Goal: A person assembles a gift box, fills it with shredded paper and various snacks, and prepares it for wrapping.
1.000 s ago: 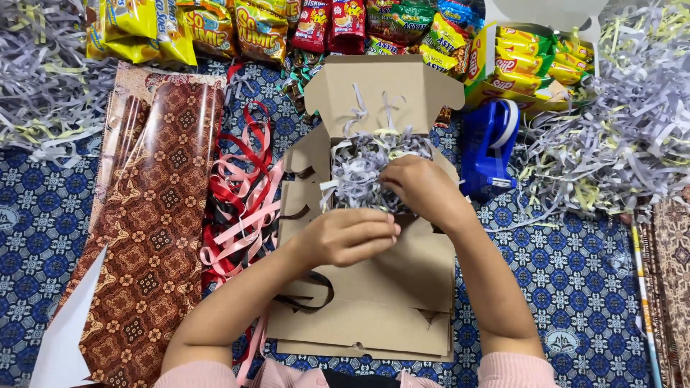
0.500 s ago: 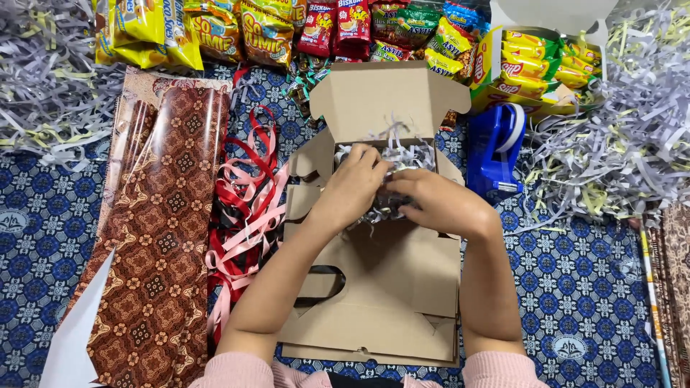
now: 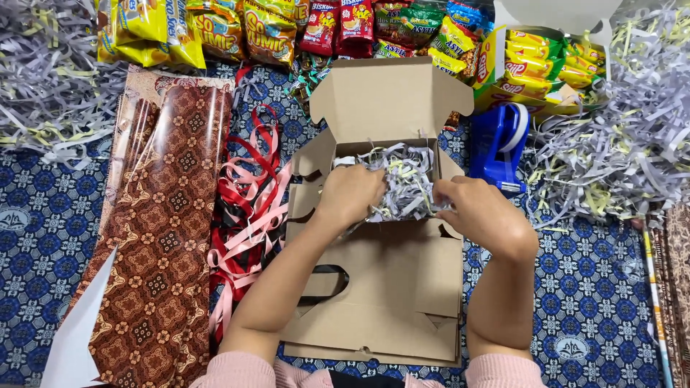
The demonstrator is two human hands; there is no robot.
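Both the left hand [image 3: 350,195] and the right hand [image 3: 480,213] close around grey and yellow shredded paper [image 3: 403,179] filling the open brown cardboard box [image 3: 392,108], which sits on flat cardboard sheets [image 3: 392,294], between red and pink ribbons [image 3: 248,208] and a blue tape dispenser [image 3: 501,147].

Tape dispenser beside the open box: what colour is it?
The tape dispenser is blue with a white roll, seen in the head view.
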